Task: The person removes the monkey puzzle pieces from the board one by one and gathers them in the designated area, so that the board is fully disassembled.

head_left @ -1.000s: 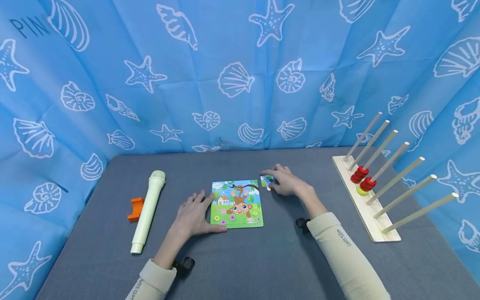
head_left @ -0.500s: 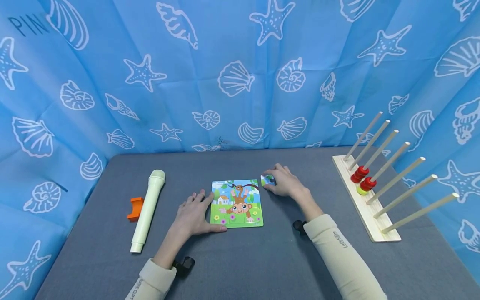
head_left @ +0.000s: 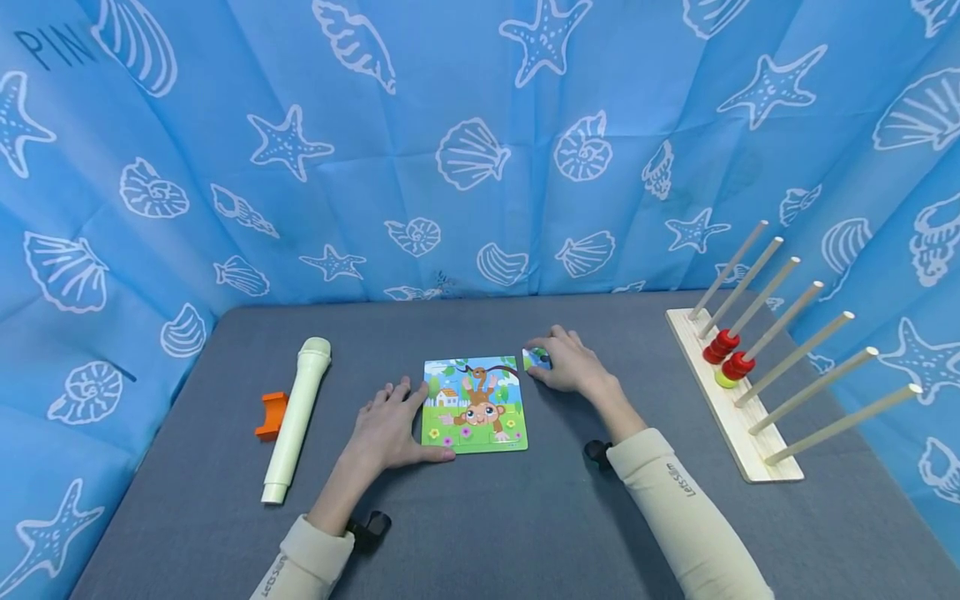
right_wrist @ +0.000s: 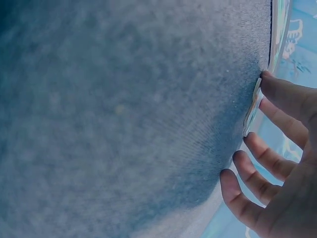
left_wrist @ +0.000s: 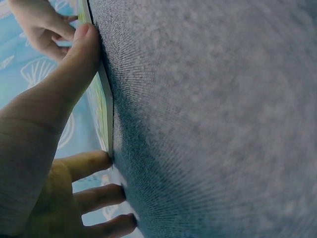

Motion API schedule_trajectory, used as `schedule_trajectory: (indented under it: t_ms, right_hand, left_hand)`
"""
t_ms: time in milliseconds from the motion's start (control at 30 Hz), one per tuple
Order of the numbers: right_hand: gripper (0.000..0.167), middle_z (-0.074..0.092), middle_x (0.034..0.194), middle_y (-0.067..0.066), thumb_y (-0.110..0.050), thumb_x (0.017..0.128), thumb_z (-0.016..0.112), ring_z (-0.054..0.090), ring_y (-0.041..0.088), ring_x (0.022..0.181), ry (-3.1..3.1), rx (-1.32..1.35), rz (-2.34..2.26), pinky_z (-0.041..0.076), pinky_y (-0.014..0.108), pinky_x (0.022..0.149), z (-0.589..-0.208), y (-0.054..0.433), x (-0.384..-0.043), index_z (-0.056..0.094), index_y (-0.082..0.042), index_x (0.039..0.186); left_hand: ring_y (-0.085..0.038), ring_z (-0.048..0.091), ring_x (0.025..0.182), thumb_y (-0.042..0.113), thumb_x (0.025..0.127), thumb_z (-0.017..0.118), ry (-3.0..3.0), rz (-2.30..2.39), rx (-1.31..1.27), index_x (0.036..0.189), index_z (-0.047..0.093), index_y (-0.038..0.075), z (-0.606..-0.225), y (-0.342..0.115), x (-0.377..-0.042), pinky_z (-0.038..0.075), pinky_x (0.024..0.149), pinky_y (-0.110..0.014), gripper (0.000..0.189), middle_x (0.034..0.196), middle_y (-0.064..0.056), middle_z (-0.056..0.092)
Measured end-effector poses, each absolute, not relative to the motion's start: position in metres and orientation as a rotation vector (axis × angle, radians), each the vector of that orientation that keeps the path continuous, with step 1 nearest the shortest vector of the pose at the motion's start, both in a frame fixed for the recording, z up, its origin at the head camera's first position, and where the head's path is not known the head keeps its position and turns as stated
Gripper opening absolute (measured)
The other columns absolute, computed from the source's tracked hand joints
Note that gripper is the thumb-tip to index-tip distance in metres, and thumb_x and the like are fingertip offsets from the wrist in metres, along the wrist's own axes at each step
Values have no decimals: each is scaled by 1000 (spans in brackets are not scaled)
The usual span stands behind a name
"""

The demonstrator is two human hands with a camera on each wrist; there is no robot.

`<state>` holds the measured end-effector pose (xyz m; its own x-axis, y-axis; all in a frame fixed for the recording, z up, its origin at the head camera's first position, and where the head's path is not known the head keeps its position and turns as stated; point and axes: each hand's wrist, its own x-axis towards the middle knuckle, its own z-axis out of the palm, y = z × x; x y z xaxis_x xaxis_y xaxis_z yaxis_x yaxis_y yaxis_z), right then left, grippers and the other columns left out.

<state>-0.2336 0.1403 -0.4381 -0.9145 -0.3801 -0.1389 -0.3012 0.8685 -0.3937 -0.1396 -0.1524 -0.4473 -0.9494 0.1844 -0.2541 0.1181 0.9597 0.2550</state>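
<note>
Grey cloth-covered table point(head_left: 525, 533), blue seashell curtain point(head_left: 420, 196) behind, left fingers point(left_wrist: 101, 197) spread against monkey puzzle point(head_left: 468, 423), right fingers point(right_wrist: 270, 157) pinching loose piece point(head_left: 533, 359)

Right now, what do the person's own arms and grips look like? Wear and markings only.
Left sleeve and right sleeve: both cream, each with a thick, folded-looking cuff and small dark lettering, apparently LetsSlim. A small black unit sits at each wrist: left unit, right unit. Left grip and right grip are ungloved. No cables visible.
</note>
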Motion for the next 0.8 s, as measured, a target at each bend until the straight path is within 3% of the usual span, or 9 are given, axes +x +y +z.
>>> schedule_trajectory:
  t_ms: [367, 667, 800]
  right_hand:
    - [45, 56, 131, 21, -21, 97, 69, 52, 39, 120, 2836, -536, -770, 49, 62, 90, -427, 124, -226, 62, -11, 141]
    - [41, 58, 120, 20, -22, 96, 72, 51, 30, 100, 2779, -600, -890, 45, 42, 76, -421, 97, -219, 66, -10, 135]
    - [39, 58, 118, 19, -23, 95, 73, 49, 27, 96, 2740, -657, -896, 43, 39, 78, -422, 84, -216, 68, -10, 132]
  left_hand:
    - [-51, 31, 150, 75, 71, 78, 2833, 345, 216, 159, 38, 14, -447, -151, -141, 37, 111, -72, 114, 164, -25, 34]
    - [-51, 32, 150, 75, 71, 78, 2825, 340, 213, 159, 38, 15, -447, -152, -141, 37, 110, -72, 114, 164, -25, 34]
    - [-52, 33, 149, 75, 72, 77, 2826, 339, 222, 159, 38, 14, -447, -152, -141, 37, 109, -73, 113, 163, -25, 34]
